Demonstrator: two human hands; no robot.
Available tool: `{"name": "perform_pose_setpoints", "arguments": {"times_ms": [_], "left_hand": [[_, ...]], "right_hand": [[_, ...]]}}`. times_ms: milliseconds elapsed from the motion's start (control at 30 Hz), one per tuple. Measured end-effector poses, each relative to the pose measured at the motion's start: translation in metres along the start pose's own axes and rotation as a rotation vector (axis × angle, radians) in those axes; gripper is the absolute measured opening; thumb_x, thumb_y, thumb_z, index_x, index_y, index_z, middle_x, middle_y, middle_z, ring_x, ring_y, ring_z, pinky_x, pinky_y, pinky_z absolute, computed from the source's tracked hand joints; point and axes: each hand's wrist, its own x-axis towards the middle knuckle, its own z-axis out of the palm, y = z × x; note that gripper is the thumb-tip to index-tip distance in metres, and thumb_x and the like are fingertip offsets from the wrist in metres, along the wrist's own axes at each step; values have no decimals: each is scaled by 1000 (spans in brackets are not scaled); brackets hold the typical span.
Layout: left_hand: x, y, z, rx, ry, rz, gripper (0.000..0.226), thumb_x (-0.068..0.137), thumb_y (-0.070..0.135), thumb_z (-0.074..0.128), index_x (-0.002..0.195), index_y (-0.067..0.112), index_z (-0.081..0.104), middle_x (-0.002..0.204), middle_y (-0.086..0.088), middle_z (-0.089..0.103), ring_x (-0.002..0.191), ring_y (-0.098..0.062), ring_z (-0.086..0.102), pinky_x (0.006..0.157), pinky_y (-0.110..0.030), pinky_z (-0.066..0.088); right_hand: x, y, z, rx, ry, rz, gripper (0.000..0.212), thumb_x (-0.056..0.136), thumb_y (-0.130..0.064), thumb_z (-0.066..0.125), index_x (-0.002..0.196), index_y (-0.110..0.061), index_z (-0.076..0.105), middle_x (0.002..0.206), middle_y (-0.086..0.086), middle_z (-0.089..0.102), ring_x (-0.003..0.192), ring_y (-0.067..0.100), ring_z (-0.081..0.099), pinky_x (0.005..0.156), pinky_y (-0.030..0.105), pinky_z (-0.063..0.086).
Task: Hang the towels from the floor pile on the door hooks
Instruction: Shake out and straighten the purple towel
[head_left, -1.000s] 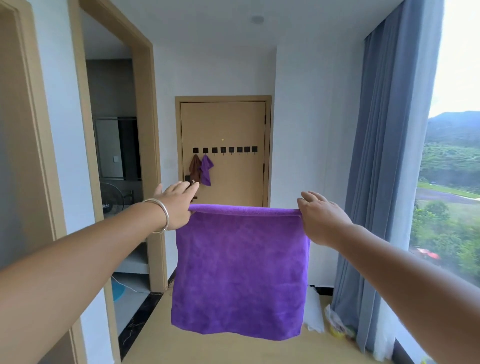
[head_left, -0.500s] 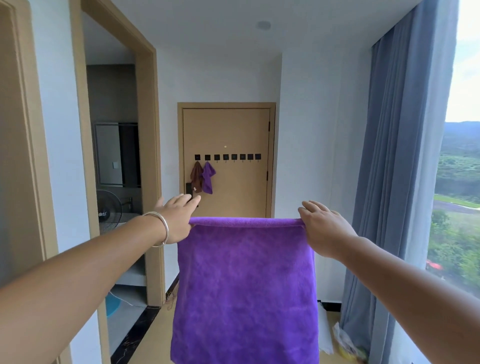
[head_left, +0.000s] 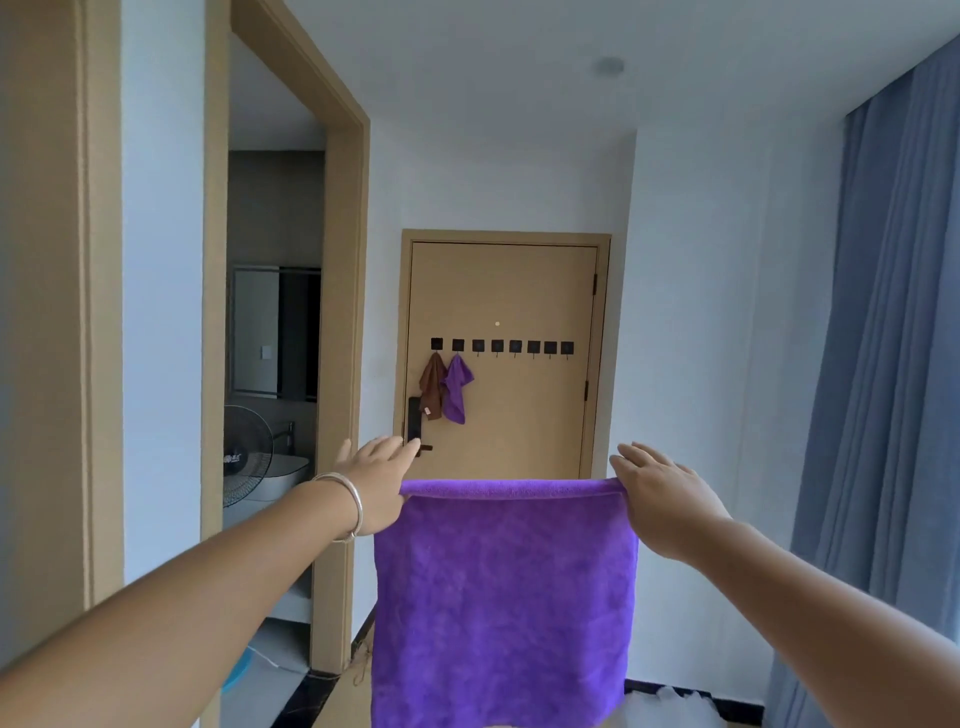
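Two bare arms reach out in front. The left hand (head_left: 376, 483) pinches the top left corner of a big purple towel (head_left: 504, 597). The right hand (head_left: 660, 499) pinches the top right corner. On both hands the long fingers stick out straight while the corner is held underneath them. The top edge of the towel is pulled flat between the two hands, and the rest hangs straight down like a sheet, at about 6 o'clock in the picture. A silver bracelet (head_left: 353, 506) sits on the left wrist.

Far ahead, at about 12 o'clock from the towel, is a tan door (head_left: 519, 415). A row of small black hooks (head_left: 501, 346) runs across it. A brown towel (head_left: 432, 387) hangs from the first hook on the left. A small purple towel (head_left: 457, 387) hangs from the next hook, just beside the brown one and touching it. The other hooks are bare. A dark door handle (head_left: 415, 426) is at the left side of the door, just under the brown towel.

At 9 o'clock is an open doorway, and a round fan (head_left: 247, 454) stands inside it. At 3 o'clock hangs a long blue curtain (head_left: 893, 364). Some white stuff lies low at 5 o'clock, but it is too hidden to tell what it is.
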Motion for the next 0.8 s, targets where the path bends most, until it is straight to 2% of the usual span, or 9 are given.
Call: {"name": "perform_pose_setpoints", "arguments": {"times_ms": [300, 467, 567, 667, 800], "left_hand": [[69, -22, 34, -3, -63, -15, 69, 98, 21, 39, 154, 23, 0, 161, 4, 2, 148, -15, -3, 118, -50, -3], [115, -18, 44, 28, -84, -54, 68, 97, 19, 36, 154, 25, -1, 162, 3, 0, 148, -15, -5, 119, -50, -3], [147, -7, 43, 45, -87, -77, 65, 99, 22, 34, 154, 25, -2, 162, 2, -4, 148, -14, -7, 119, -50, -3], [188, 10, 40, 68, -58, -84, 63, 101, 25, 33, 154, 25, 0, 162, 2, -2, 148, -15, -6, 119, -49, -2], [233, 26, 45, 109, -61, -96, 63, 100, 23, 34, 154, 25, 1, 162, 2, -1, 149, -15, -5, 119, -50, -2]], "right_hand": [[61, 3, 56, 32, -36, -17, 37, 91, -9, 37, 124, -19, 49, 138, -3, 44, 138, 15, 29, 106, 29, 33], [106, 26, 85, 76, -8, -55, 20, 88, -8, 38, 101, -20, 47, 122, -6, 46, 130, 14, 36, 98, 27, 36], [136, 53, 100, 93, 29, -70, 20, 89, -10, 39, 105, -18, 49, 127, -5, 46, 134, 14, 32, 99, 28, 35], [169, 85, 119, 75, 39, -73, 29, 92, -13, 38, 118, -17, 50, 137, -4, 44, 139, 14, 27, 104, 30, 34], [209, 115, 151, 110, 26, -57, 35, 93, -12, 38, 125, -17, 49, 142, -3, 42, 141, 15, 24, 107, 32, 33]]}}
